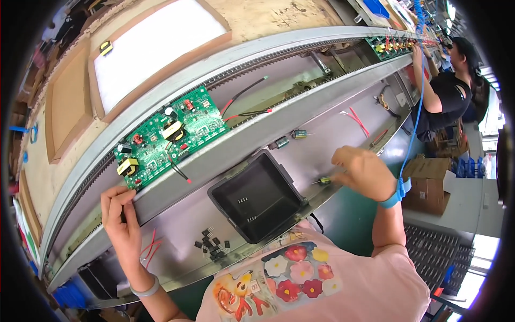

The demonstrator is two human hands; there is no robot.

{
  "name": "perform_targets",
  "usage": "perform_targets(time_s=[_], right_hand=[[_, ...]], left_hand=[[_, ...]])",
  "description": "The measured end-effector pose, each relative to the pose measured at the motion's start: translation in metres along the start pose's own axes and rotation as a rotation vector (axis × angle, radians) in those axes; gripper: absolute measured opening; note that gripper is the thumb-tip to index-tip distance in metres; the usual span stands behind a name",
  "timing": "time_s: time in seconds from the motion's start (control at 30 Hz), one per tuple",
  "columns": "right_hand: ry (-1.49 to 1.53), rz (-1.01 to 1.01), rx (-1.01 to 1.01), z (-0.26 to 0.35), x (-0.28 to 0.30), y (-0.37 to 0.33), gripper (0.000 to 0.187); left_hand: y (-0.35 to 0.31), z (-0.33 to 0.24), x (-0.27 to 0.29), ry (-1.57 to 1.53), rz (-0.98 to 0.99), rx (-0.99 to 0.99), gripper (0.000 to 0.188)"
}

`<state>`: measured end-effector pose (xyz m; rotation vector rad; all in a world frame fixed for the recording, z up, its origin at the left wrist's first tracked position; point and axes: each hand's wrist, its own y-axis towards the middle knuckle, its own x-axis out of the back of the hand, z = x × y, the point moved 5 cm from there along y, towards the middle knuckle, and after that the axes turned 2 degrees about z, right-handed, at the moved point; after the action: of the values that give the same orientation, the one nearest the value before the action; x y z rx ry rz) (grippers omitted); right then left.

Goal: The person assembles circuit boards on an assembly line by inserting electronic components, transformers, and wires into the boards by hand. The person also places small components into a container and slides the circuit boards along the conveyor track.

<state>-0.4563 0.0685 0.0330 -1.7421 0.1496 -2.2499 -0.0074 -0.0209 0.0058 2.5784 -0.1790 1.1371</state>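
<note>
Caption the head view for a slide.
Left hand at a corner of a green rectangular circuit board; right hand beside a green cylindrical capacitor.

White-lined cardboard tray [171, 72] at upper left, brown carton [421, 197] and black-clad co-worker [448, 104] at right.

Left forearm [155, 300] angled up and leftward | left hand [122, 225] held with fingers bent, thumb drawn in near index finger | right forearm [388, 228] held nearly upright | right hand [366, 173] angled leftward, fingers curled; whether either grip is closed cannot be made out.
</note>
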Motion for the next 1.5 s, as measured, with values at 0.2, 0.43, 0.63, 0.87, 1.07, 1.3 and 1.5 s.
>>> perform_targets(time_s=[0.2, 0.43, 0.63, 0.87, 1.07, 1.3, 1.5], right_hand=[[0.164, 0.094, 0.100, 0.005, -0.032, 0.001, 0.027], [0.294, 0.013, 0.145, 0.021, -0.010, 0.008, 0.023], [0.613, -0.296, 0.300, 0.093, 0.026, 0.045, 0.025], [0.448, -0.418, 0.499, 0.143, 0.015, 0.117, 0.028], [0.346, -0.407, 0.551, 0.156, 0.009, 0.142, 0.024], [0.275, -0.340, 0.544, 0.163, 0.011, 0.154, 0.022], [0.221, -0.302, 0.549, 0.170, 0.015, 0.161, 0.015]], left_hand=[[0.002, -0.007, -0.005, -0.023, -0.015, 0.022, 0.019], [0.001, -0.010, -0.001, 0.004, -0.081, -0.033, 0.019], [0.004, -0.011, 0.000, -0.008, -0.072, -0.019, 0.018], [-0.003, -0.002, -0.005, -0.044, -0.095, 0.035, 0.026], [-0.005, -0.003, -0.009, -0.013, -0.072, 0.030, 0.039], [-0.003, 0.000, -0.008, -0.019, -0.072, -0.005, 0.041], [-0.002, -0.002, -0.009, 0.004, -0.059, -0.034, 0.042]])
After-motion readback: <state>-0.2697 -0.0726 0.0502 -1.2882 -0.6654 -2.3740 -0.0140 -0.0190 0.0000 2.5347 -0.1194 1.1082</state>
